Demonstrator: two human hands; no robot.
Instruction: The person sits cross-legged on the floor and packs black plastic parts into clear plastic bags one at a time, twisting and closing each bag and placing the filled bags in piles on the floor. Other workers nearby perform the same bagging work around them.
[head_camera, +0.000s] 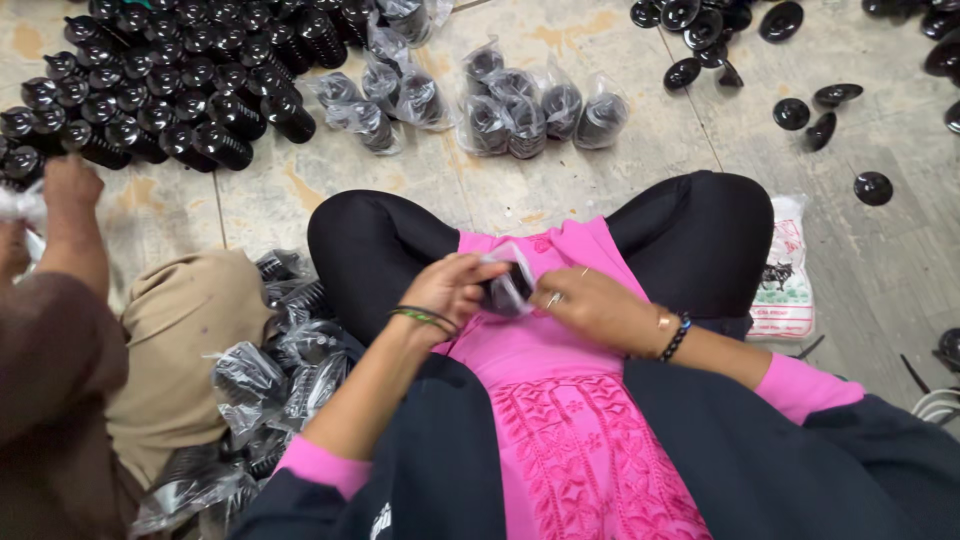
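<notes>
I sit cross-legged on the floor in black trousers and a pink top. My left hand (452, 288) and my right hand (585, 303) meet over my lap, both gripping a small clear plastic bag (508, 285) with black round parts stacked inside it. The fingers of both hands pinch the bag's film. A ring shows on my right hand and bangles on both wrists.
Filled clear bags of black parts (530, 110) lie on the floor ahead. Stacked black parts (160, 80) cover the far left, loose black caps (800, 110) the far right. More bagged stacks (280, 370) pile beside my left knee. Another person's hand (70, 185) works at left. A white printed pouch (785, 270) lies right.
</notes>
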